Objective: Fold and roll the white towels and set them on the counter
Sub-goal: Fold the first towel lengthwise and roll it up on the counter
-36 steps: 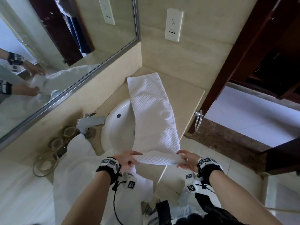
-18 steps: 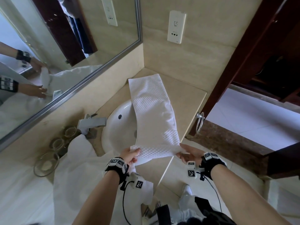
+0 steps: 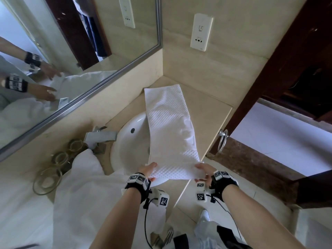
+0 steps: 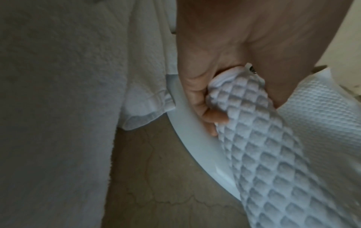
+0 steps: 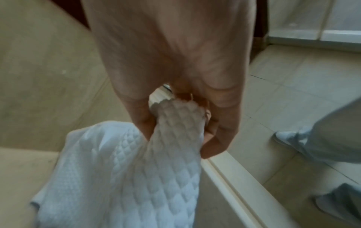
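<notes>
A long white waffle-weave towel (image 3: 168, 126) lies folded in a strip from the counter's far corner across the sink's right side to its near edge. My left hand (image 3: 149, 170) pinches the strip's near left corner (image 4: 230, 98). My right hand (image 3: 203, 172) pinches the near right corner (image 5: 179, 117). The near end (image 3: 176, 172) is lifted a little and curled over between both hands. A second, larger white towel (image 3: 93, 191) lies heaped on the counter to the left.
The white sink (image 3: 129, 146) and a chrome faucet (image 3: 100, 136) sit under the strip's left side. Several glass cups (image 3: 59, 157) stand by the mirror (image 3: 62, 56). A towel ring (image 3: 222, 141) hangs on the counter's (image 3: 206, 114) right side. Tiled floor lies below on the right.
Both hands have lifted the towel's near end slightly and brought it forward, turning it over onto the strip. The far end has stayed flat on the counter.
</notes>
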The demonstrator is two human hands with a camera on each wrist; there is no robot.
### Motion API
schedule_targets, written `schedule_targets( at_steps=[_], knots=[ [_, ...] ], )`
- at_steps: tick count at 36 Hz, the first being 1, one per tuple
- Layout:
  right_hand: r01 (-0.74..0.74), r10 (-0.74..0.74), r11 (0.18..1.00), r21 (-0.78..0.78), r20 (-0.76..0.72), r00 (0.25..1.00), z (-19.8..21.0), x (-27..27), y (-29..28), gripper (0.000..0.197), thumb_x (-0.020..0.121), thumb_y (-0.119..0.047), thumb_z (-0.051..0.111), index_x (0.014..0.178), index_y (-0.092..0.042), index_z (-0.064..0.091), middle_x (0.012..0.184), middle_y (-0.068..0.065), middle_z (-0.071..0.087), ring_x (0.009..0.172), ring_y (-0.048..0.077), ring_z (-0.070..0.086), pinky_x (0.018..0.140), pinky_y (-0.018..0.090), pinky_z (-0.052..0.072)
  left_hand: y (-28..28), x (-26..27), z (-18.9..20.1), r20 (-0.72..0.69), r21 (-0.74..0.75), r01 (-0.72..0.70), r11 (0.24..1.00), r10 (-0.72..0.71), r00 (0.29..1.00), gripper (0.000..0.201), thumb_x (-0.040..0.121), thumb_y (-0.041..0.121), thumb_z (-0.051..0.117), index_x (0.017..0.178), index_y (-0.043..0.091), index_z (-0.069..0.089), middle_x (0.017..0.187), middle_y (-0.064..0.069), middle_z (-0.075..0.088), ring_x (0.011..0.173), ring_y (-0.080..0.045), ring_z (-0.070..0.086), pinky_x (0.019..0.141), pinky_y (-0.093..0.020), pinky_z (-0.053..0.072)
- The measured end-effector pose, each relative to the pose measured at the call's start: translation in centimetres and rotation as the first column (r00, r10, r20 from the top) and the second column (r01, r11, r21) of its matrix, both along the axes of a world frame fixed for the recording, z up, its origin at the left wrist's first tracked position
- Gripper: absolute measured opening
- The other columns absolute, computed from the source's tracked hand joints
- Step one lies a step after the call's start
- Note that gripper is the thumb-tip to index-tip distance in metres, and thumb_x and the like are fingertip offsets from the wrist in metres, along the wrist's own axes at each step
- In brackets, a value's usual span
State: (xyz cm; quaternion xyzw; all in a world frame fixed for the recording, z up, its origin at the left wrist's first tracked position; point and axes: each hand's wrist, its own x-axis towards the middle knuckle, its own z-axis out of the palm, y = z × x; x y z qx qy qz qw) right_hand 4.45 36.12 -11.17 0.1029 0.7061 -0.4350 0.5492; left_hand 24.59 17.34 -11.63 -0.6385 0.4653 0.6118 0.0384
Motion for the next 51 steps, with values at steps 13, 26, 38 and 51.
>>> schedule_targets(
  at_steps=[13, 26, 38, 51],
  knots=[
    [-0.278, 0.284, 0.958, 0.067, -0.113, 0.952, 0.9, -3.1, -2.9, 0.02, 0.089, -0.013, 0.056, 0.08, -0.028, 0.046, 0.044, -0.035, 0.053, 0.04, -0.003, 0.059, 0.054, 0.026, 0.059, 0.2, -0.9, 2.5, -0.1, -0.027, 0.029, 0.999, -0.032, 0.994, 0.048, 0.083, 0.048, 0.067, 0.113, 0.018, 0.046, 0.096, -0.01, 0.058, 0.069, -0.021, 0.058, 0.048, -0.027, 0.05],
    [-0.62, 0.621, 0.775, 0.119, 0.031, 0.783, 2.9, -5.3, -3.2, 0.02, 0.094, -0.006, 0.053, 0.074, -0.007, 0.056, 0.073, 0.007, 0.058, 0.062, 0.014, 0.053, 0.051, 0.021, 0.048, -1.4, 0.7, 0.3, -0.245, 0.044, 0.082, 0.996, -0.069, 0.967, 0.048, 0.057, 0.046, 0.088, 0.071, 0.014, 0.055, 0.058, -0.002, 0.045, 0.053, -0.016, 0.04, 0.058, -0.031, 0.031],
    [-0.206, 0.203, 0.978, 0.004, 0.152, 0.967, 3.7, -6.9, -2.7, 0.052, 0.062, -0.033, 0.087, 0.092, -0.004, 0.055, 0.076, 0.008, 0.053, 0.059, 0.018, 0.05, 0.056, 0.028, 0.046, -2.4, -1.6, 1.2, -0.134, 0.073, -0.136, 0.988, 0.145, 0.98, 0.051, 0.059, 0.056, 0.08, 0.064, 0.015, 0.051, 0.052, -0.002, 0.046, 0.043, -0.018, 0.043, 0.046, -0.024, 0.037],
    [0.162, -0.162, 0.987, 0.012, 0.058, 0.985, 2.9, -5.0, -5.7, 0.064, 0.066, -0.027, 0.082, 0.119, -0.01, 0.051, 0.116, 0.014, 0.056, 0.092, 0.026, 0.056, 0.073, 0.033, 0.054, -4.1, -4.6, 0.8, -0.092, 0.05, -0.196, 0.979, 0.199, 0.976, 0.04, 0.064, 0.036, 0.073, 0.083, 0.003, 0.061, 0.069, -0.014, 0.058, 0.054, -0.025, 0.055, 0.054, -0.029, 0.048]
  ],
)
